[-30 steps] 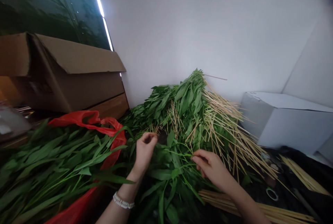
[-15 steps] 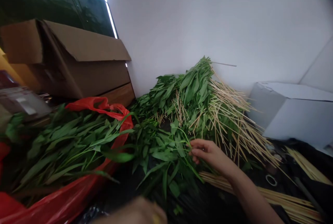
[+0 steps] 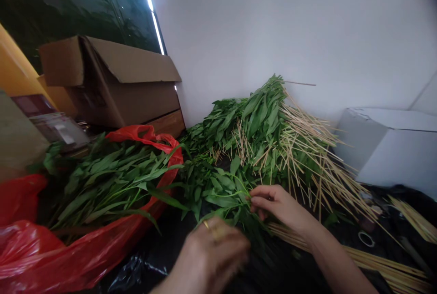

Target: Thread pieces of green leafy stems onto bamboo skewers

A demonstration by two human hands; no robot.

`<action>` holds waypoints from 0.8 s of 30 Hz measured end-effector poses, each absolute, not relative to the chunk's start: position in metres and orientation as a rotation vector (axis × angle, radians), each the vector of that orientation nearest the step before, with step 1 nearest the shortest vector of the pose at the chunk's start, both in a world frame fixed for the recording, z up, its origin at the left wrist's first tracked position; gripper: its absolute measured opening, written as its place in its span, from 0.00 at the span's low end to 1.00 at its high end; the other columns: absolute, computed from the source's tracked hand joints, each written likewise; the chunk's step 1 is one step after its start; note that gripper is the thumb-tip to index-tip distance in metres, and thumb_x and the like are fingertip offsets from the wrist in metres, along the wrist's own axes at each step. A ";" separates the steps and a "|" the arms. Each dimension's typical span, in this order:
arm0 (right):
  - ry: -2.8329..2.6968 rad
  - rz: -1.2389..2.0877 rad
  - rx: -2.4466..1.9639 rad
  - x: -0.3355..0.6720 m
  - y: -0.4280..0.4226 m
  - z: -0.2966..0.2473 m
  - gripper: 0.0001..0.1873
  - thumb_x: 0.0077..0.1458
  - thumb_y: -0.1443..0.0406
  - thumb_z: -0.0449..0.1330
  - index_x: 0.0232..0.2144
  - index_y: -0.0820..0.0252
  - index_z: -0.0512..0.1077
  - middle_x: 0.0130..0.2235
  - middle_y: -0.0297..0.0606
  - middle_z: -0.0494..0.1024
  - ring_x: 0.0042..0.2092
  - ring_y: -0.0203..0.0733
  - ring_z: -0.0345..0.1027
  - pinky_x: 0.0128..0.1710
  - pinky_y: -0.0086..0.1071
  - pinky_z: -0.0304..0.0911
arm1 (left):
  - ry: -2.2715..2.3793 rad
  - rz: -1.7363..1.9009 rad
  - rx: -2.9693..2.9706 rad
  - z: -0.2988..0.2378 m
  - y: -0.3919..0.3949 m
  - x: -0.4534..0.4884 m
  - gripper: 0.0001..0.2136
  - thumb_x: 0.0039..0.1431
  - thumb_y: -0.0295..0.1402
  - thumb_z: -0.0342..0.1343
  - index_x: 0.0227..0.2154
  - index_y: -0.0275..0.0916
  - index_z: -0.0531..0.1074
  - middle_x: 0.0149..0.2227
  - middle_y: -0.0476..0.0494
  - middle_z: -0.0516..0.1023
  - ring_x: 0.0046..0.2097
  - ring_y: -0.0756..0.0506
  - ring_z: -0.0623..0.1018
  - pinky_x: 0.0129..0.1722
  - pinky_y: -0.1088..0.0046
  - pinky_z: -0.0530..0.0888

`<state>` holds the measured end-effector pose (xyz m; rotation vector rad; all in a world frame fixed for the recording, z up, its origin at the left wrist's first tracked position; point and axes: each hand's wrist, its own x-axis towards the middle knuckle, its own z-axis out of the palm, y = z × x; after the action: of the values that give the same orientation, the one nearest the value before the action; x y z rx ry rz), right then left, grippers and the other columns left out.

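Note:
My right hand (image 3: 273, 203) is closed in a pinch on a leafy green stem (image 3: 244, 189), whose long leaves spread to its left over more loose greens (image 3: 221, 191). My left hand (image 3: 215, 255), with gold-coloured rings on it, is in front of these leaves and below my right hand. Motion smears its fingers, so what they hold, if anything, does not show. Behind both hands lies a heap of leafy bundles (image 3: 259, 107) with thin wooden sticks (image 3: 307, 139) poking out to the right.
An open red plastic bag (image 3: 102, 250) full of leafy stems stands at the left. Behind it is a cardboard box (image 3: 136, 98). More thin sticks (image 3: 375, 264) lie on black plastic (image 3: 150, 257) at the lower right, near a white box (image 3: 399, 153).
My left hand has come up from the bottom edge towards the leaves by my right hand. My right hand keeps its pinch on the stem. The view has turned slightly left.

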<state>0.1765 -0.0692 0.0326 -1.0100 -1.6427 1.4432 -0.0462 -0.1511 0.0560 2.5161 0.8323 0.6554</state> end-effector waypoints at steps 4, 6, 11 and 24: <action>-1.697 1.450 -1.011 0.172 -0.072 0.033 0.10 0.55 0.61 0.59 0.34 0.63 0.75 0.28 0.34 0.77 0.22 0.32 0.66 0.27 0.29 0.61 | 1.343 1.072 2.656 0.067 -0.100 -0.045 0.10 0.65 0.32 0.52 0.45 0.41 0.75 0.43 0.42 0.80 0.45 0.41 0.74 0.45 0.61 0.69; -1.729 1.442 -1.013 0.170 -0.074 0.034 0.10 0.55 0.61 0.59 0.33 0.63 0.75 0.28 0.34 0.77 0.22 0.32 0.65 0.27 0.28 0.61 | 1.349 0.949 2.723 0.066 -0.088 -0.040 0.09 0.65 0.33 0.53 0.44 0.43 0.75 0.40 0.44 0.80 0.44 0.42 0.74 0.43 0.65 0.69; -1.794 1.416 -1.018 0.167 -0.078 0.035 0.11 0.55 0.63 0.57 0.33 0.63 0.76 0.27 0.34 0.77 0.22 0.31 0.63 0.25 0.27 0.58 | 1.293 0.623 2.882 0.056 -0.083 -0.030 0.07 0.66 0.32 0.52 0.36 0.41 0.75 0.31 0.48 0.77 0.38 0.45 0.74 0.37 0.69 0.65; -1.867 1.193 -1.212 0.184 -0.072 0.032 0.11 0.54 0.61 0.58 0.29 0.61 0.77 0.24 0.34 0.75 0.25 0.36 0.65 0.27 0.30 0.60 | 1.436 1.268 2.070 0.044 -0.048 -0.045 0.08 0.52 0.27 0.49 0.20 0.38 0.66 0.20 0.51 0.67 0.26 0.49 0.68 0.28 0.74 0.63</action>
<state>0.1839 -0.0719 0.0322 -1.2117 -1.8674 1.1932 -0.0448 -0.0482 0.0436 2.0702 1.4359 1.2679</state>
